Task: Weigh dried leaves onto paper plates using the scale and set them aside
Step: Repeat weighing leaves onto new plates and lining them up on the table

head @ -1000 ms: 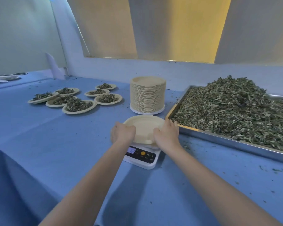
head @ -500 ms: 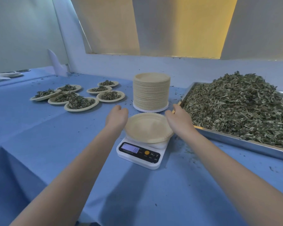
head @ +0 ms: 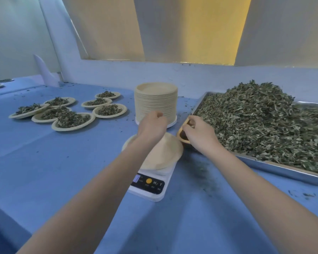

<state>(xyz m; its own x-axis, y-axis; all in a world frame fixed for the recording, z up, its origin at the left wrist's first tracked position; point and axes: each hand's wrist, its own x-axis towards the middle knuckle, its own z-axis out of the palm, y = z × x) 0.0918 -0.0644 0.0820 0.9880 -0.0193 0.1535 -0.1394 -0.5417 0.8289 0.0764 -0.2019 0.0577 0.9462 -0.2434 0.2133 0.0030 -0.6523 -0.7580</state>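
Blue table [head: 44, 171]: filled plates [head: 72, 120] left, plate stack [head: 155, 101] behind loosely curled left hand [head: 151, 125]; right hand [head: 198, 134] fingers grasping scoop [head: 182, 136].

Two bare forearms, no sleeves in view, left hand [head: 151, 126] from 7 o'clock, right hand [head: 198, 134] from 5 o'clock, no rings, watch or gloves showing

We note an empty paper plate [head: 163, 153] on the scale [head: 151, 184]; right of the scale, dried leaves [head: 264, 123] heaped; left, filled plates [head: 70, 112].
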